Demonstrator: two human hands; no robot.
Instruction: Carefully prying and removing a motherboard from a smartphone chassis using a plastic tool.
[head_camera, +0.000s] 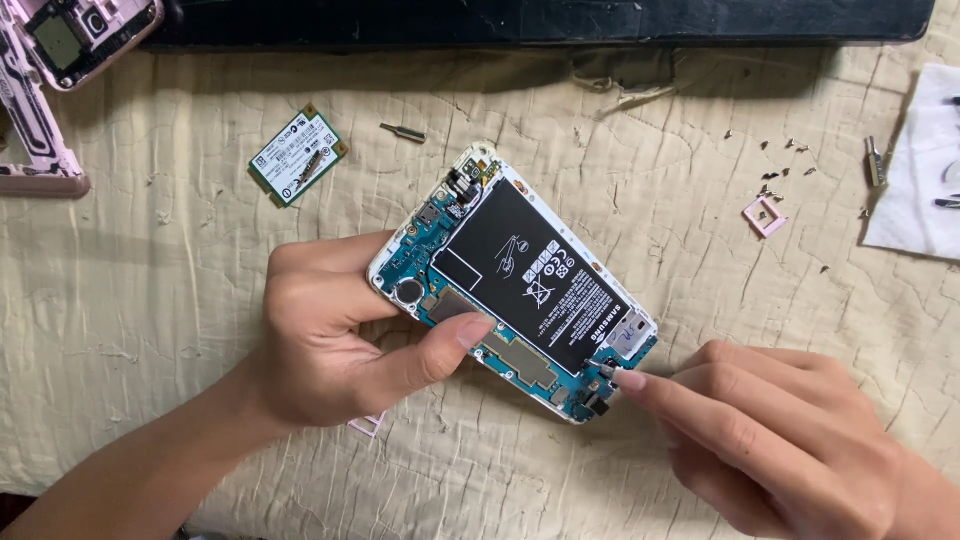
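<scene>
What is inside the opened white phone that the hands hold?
Inside the opened phone lie a black battery and a blue circuit board. The left hand covers one edge; under the battery nothing shows.

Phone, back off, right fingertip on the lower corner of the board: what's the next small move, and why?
Probably lift gently at that corner. The right hand has a fingertip on a small part beside the battery, while the left hand pins the phone with its thumb on the board, so it should stay put.

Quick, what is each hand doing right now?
Left hand: closed around the opened phone, thumb on its board.
Right hand: fingertips pinched at the phone's lower corner; holding anything cannot be told.
</scene>
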